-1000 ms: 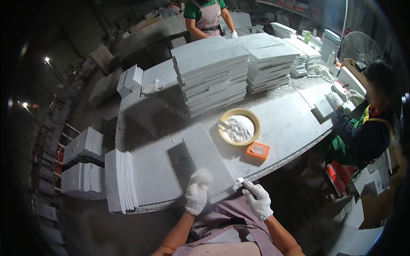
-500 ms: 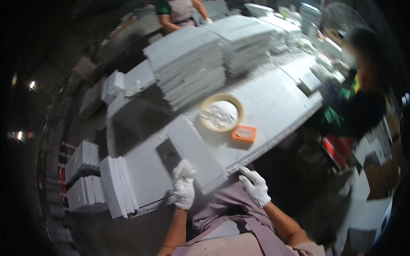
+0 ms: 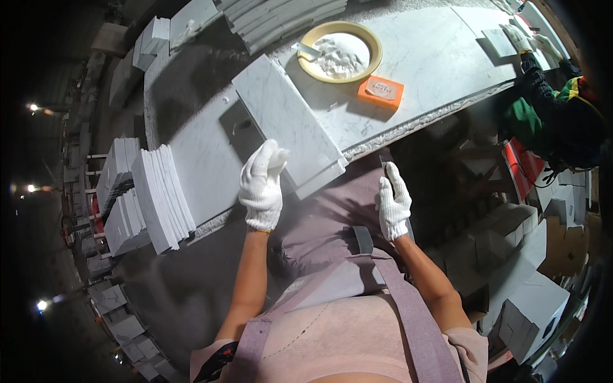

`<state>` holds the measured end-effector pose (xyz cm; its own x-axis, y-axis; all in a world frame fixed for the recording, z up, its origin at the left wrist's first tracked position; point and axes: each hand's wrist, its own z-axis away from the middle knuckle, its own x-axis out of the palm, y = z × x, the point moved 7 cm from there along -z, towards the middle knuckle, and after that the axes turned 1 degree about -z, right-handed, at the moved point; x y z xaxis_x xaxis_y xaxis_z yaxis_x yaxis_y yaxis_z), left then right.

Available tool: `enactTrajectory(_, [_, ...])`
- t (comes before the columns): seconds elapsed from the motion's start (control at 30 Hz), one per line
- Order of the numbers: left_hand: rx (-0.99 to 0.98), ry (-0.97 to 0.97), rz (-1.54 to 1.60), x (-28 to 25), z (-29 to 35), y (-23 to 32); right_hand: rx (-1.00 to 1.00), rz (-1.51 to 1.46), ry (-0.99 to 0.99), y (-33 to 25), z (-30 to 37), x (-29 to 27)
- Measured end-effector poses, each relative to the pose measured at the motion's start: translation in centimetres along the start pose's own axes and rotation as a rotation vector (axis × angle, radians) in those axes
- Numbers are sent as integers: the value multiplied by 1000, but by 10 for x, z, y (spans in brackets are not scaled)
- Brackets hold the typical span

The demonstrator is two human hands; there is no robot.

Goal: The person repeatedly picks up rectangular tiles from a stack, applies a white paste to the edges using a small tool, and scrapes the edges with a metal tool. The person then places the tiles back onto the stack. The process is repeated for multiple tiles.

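A white-gloved left hand (image 3: 262, 188), mine, is curled beside the near left edge of a pale grey-veined stone tile (image 3: 287, 121); a whitish bit shows at its fingertips, too unclear to name. The tile lies on the table slab, its near end jutting over the edge. My right hand (image 3: 394, 203), gloved too, is closed around a thin flat tool like a putty knife (image 3: 383, 165), blade pointing up, off the table's edge. Beyond the tile stands a yellow bowl (image 3: 378, 46) of white powder or paste with a flat blade in it. An orange box (image 3: 381, 92) sits by the bowl.
Thin tiles stand on edge in a row (image 3: 163, 198) at the left. A tall tile stack (image 3: 274, 22) rises at the back. A co-worker's gloved hands (image 3: 517, 39) handle a small tile at the far right. White boxes (image 3: 533, 313) lie low on the right.
My view has tipped downward, so the table sits higher in it. My right hand has drawn slightly away from the tile's near corner, and its tool now points up. The left stays near the tile.
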<state>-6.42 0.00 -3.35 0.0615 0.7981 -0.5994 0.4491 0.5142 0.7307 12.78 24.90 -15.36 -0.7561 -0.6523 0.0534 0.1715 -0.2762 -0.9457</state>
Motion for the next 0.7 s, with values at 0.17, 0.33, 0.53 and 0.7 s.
enactTrajectory(0.17, [381, 65, -556, 7, -1, 28, -121, 95, 29, 32, -12, -1])
enactTrajectory(0.33, [512, 93, -556, 10, -3, 39, -147, 167, 48, 46, -21, 0])
enactTrajectory(0.53, [579, 85, -472, 11, -6, 45, -118, 237, 64, 48, -27, 2])
enactTrajectory(0.7, [580, 22, -443, 12, -12, 49, -106, 191, 70, 50, -28, 3])
